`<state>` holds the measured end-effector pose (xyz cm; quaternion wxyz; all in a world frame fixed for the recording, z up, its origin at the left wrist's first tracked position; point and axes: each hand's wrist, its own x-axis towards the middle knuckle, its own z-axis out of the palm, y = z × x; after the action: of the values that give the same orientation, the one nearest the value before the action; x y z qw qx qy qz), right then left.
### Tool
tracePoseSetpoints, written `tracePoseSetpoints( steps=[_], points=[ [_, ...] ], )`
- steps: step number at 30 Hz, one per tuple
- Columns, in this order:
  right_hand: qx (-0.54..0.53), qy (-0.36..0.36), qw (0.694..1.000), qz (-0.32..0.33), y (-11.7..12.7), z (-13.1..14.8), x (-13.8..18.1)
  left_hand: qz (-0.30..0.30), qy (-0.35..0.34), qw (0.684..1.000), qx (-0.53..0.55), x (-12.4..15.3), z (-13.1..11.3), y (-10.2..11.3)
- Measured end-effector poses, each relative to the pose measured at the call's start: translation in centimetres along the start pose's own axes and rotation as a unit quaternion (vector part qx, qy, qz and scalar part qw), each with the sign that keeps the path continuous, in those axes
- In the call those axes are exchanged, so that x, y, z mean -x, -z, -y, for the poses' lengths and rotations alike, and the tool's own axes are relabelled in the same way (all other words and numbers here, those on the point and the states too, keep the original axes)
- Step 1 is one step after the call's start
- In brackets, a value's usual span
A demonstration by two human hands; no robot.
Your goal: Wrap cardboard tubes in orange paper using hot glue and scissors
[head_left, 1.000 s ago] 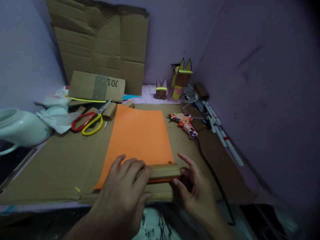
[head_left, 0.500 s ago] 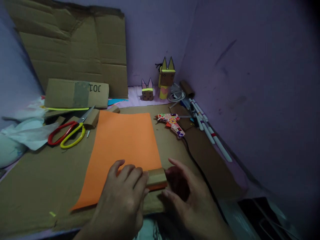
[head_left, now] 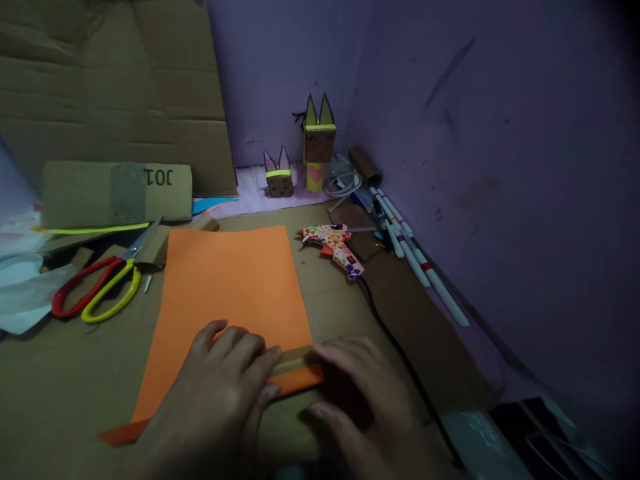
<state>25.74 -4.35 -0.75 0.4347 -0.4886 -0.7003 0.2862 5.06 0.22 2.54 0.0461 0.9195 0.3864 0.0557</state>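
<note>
An orange sheet of paper (head_left: 233,287) lies on the cardboard work surface, its near left corner curling up. Along its near edge is a folded cardboard strip (head_left: 295,360), with a band of orange paper turned up in front of it. My left hand (head_left: 220,377) is closed on the strip, fingers over the top and thumb at the near side. My right hand (head_left: 367,393) is at the strip's right end. Its fingertips touch the end from above, while the thumb stands apart below. The strip's left part is hidden under my left hand.
Scissors (head_left: 107,280) with red and yellow handles lie left. A flowered glue gun (head_left: 335,247) with a black cord lies right of the paper. Two cardboard animal figures (head_left: 319,143) stand at the back. Several markers (head_left: 425,267) lie along the right wall.
My right hand has moved in from beside the strip, and its fingertips now touch the strip's end. More orange paper shows turned up in front of the strip. The view has shifted right.
</note>
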Motion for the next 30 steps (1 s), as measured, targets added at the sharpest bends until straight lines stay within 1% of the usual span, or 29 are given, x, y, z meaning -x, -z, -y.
tracePoseSetpoints(
  steps=[2,3,7,11,14,16,17,19,21,23,26,30],
  points=[
    [0.014,0.061,0.998,0.003,-0.3,0.1,-0.5,0.005,0.009,1.0,-0.003,-0.2,0.1,0.0],
    [0.03,0.08,0.996,0.01,-0.4,0.1,-0.7,0.007,0.017,1.0,-0.001,-0.2,0.0,0.0],
    [0.109,0.118,0.986,0.042,-1.0,-0.4,-1.0,0.011,0.048,0.999,0.006,-0.5,-0.2,-0.1],
    [0.151,0.143,0.977,0.045,-1.3,-0.9,-1.3,0.0,0.015,1.0,-0.001,-0.2,0.5,-0.5],
    [0.138,0.159,0.977,0.033,-1.4,-0.9,-1.4,-0.014,-0.006,1.0,-0.014,0.5,0.9,-0.9],
    [0.115,0.152,0.981,0.026,-1.4,-0.9,-1.4,-0.018,0.001,1.0,-0.019,1.0,0.8,-1.1],
    [0.103,0.137,0.985,0.022,-1.3,-0.8,-1.3,-0.02,0.006,1.0,-0.021,1.1,0.8,-1.2],
    [0.095,0.084,0.992,0.011,-1.0,-0.6,-1.2,-0.025,0.011,0.999,-0.034,1.4,0.7,-1.3],
    [0.114,0.022,0.993,0.007,-0.5,-0.5,-1.0,-0.03,-0.005,0.998,-0.057,1.5,0.7,-1.5],
    [0.134,-0.005,0.991,0.024,-0.2,-0.6,-0.8,-0.037,-0.014,0.996,-0.083,1.7,1.1,-2.0],
    [0.118,0.014,0.992,0.049,-0.1,-1.5,-0.6,-0.051,-0.01,0.993,-0.105,2.3,2.0,-3.1],
    [0.071,0.041,0.995,0.048,-0.9,-3.0,-0.3,-0.049,-0.016,0.994,-0.094,3.3,3.1,-4.3]
  ],
)
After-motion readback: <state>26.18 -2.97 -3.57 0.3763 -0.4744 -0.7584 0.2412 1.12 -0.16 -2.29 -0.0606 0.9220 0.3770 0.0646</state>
